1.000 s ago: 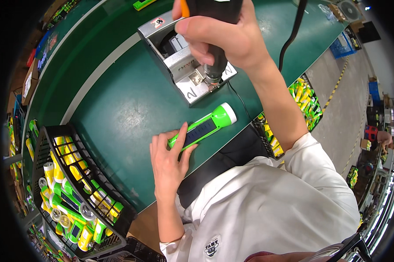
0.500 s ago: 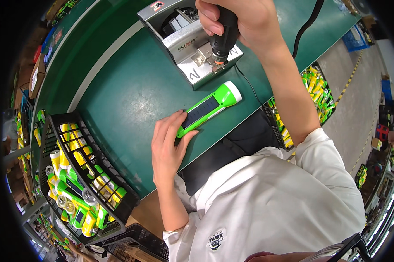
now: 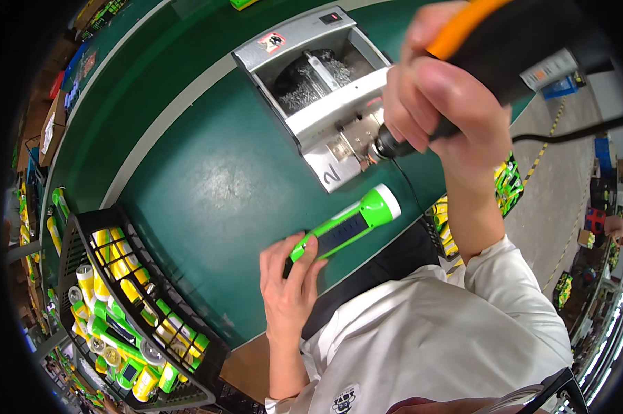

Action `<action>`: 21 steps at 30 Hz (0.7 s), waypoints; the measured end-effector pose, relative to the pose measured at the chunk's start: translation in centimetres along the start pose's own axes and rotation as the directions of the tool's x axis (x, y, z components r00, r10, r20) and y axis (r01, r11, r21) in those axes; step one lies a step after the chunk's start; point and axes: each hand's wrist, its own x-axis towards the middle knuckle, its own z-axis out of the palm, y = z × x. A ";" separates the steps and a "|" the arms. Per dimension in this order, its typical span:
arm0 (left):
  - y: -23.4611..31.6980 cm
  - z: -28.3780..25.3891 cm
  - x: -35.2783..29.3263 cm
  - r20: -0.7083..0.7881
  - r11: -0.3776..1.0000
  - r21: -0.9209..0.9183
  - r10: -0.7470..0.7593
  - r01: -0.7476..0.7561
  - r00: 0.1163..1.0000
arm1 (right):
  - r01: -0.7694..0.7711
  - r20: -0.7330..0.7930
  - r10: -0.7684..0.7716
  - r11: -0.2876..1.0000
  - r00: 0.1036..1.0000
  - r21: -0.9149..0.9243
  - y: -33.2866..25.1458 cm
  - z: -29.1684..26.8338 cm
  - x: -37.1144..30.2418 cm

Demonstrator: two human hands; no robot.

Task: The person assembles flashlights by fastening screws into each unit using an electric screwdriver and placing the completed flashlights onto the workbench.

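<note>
**Left grip [image 3: 288, 290] on torch [image 3: 346, 231], right grip [image 3: 456, 100] on driver [image 3: 525, 48]**

My left grip holds the green torch's tail between fingers and thumb; my right wraps the black-and-orange driver. The torch lies on the green counter [image 3: 208, 200], one o'clock from the nearer left grip, long axis eight to two. At its twelve stands the silver dispenser [image 3: 339, 103], the driver's tip near its front edge. A thin cable [image 3: 411, 186] passes just beside the torch's head; a loaded basket [image 3: 211, 362] sits at my left grip's nine.

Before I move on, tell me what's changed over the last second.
The right hand has tilted the electric screwdriver rightward, its tip still at the front of the screw feeder. Nothing was let go. The left hand keeps its fingers on the green flashlight.
</note>
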 end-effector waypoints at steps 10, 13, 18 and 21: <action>-0.4 -0.7 0.6 0.007 0.990 -0.072 -0.121 0.122 0.993 | -0.033 0.182 0.027 0.999 0.983 0.033 0.7 -2.2 1.4; -0.5 -0.5 0.0 0.015 0.971 -0.131 -0.198 0.198 0.980 | -0.019 0.202 0.013 0.999 0.979 0.031 0.7 -2.8 1.5; -0.7 -0.4 -0.8 -0.012 0.992 -0.047 -0.122 0.121 0.992 | -0.013 0.170 0.009 1.000 0.985 0.025 0.5 -3.3 1.2; -0.7 -0.5 -0.9 -0.021 0.987 -0.067 -0.146 0.144 0.989 | -0.028 0.231 0.013 0.998 0.973 0.061 0.8 -3.7 1.8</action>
